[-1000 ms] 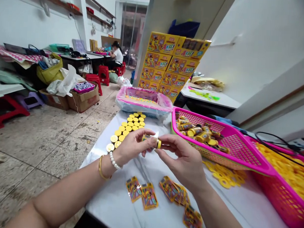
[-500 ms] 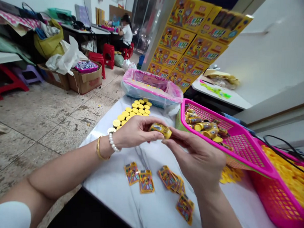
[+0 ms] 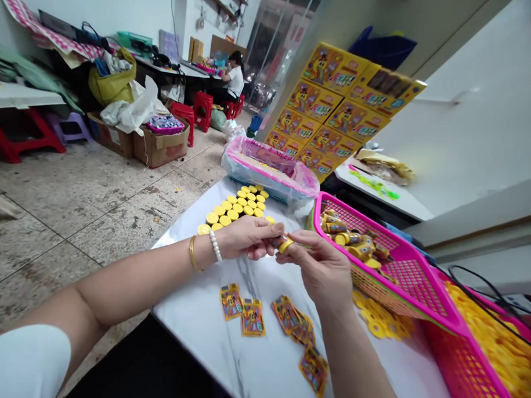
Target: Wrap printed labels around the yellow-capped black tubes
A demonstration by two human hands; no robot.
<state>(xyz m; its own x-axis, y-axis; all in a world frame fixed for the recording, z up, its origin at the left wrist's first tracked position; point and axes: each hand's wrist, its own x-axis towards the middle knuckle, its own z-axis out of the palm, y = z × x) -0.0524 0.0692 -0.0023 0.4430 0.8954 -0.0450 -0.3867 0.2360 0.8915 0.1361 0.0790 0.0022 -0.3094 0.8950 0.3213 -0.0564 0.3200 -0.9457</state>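
Note:
Between my two hands, above the white marbled table (image 3: 191, 341), is a small bottle (image 3: 283, 242) with a yellow end and a printed wrap. My left hand (image 3: 247, 236), with a pearl bracelet and a gold bangle at its wrist, is closed round one end. The fingers of my right hand (image 3: 322, 268) pinch the yellow end. Much of the bottle is hidden by fingers. Below lie small printed orange packets (image 3: 253, 318), several of them overlapping (image 3: 293, 317). Beyond my left hand, yellow-topped containers (image 3: 237, 207) stand upright in rows.
To the right, a pink basket (image 3: 413, 279) holds similar bottles (image 3: 360, 243); yellow rings (image 3: 381, 319) lie beside it. Another pink basket (image 3: 481, 363) holds yellow pieces. A plastic-lined basket (image 3: 270, 176) and stacked yellow boxes (image 3: 321, 99) stand behind. A person (image 3: 233, 80) sits far back.
My hands and the bottle have shifted slightly lower in view, and my right hand has moved left, closer to my left. The camera view has tilted up somewhat. The bottle is more covered by fingers.

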